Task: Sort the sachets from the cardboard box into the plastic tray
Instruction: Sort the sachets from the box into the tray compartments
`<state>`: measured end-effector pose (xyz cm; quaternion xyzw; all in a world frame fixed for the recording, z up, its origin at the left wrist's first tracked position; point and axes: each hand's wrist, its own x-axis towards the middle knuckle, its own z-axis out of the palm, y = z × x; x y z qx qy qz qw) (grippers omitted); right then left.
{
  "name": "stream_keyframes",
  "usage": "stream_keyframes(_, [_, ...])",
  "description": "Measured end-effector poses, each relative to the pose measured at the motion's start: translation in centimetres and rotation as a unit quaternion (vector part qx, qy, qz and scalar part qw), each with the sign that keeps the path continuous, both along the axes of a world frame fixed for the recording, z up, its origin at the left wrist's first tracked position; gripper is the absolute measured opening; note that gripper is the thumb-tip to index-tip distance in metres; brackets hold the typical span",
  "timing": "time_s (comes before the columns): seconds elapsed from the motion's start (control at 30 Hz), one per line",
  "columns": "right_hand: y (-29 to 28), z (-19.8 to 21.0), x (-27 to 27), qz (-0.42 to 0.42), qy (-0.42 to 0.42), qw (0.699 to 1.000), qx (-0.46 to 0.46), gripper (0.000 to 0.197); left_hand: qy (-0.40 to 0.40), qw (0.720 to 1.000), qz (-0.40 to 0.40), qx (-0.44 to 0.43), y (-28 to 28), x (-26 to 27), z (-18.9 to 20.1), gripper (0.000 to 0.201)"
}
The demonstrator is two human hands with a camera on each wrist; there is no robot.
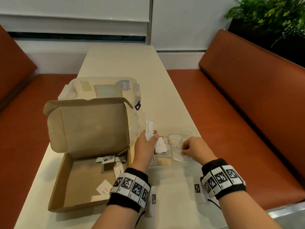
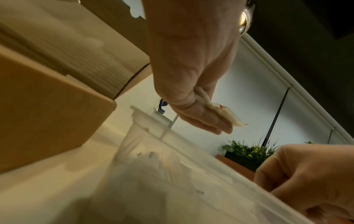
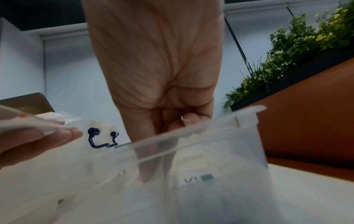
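While the left hand (image 1: 145,146) grips several sachets (image 1: 149,132) over the plastic tray (image 1: 189,129) (more wait in the cardboard box (image 1: 57,184)), one could slip; the right hand (image 1: 196,148) pinches another inside.

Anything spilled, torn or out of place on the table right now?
Nothing stands out. Loose sachets lie scattered in the cardboard box, unsorted as expected. The left hand holds several sachets above the plastic tray; the right hand places one inside.
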<state>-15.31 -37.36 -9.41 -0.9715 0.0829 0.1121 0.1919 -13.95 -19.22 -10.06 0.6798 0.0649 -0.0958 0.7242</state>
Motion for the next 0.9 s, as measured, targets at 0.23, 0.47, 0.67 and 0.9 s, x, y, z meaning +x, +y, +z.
stream_keyframes(0.23, [1.2,0.6,1.2,0.058,0.081,0.993,-0.062,0.013,0.001,1.000,0.006,0.012,0.1,0.1,0.2,0.015])
stream_keyframes(0.47, [1.0,-0.6,0.5,0.073,0.027,0.995,-0.062,0.027,-0.011,1.000,0.004,0.009,0.1,0.1,0.7,0.013])
stream_keyframes(0.67, [0.6,-1.9,-0.4,0.069,0.007,0.996,-0.049,0.038,-0.003,1.000,0.000,0.005,-0.1,0.0,0.9,0.013])
stream_keyframes(0.9, [0.6,-2.5,-0.5,0.038,-0.014,0.999,-0.028,0.037,0.000,1.000,-0.010,0.014,-0.4,-0.4,0.8,0.015])
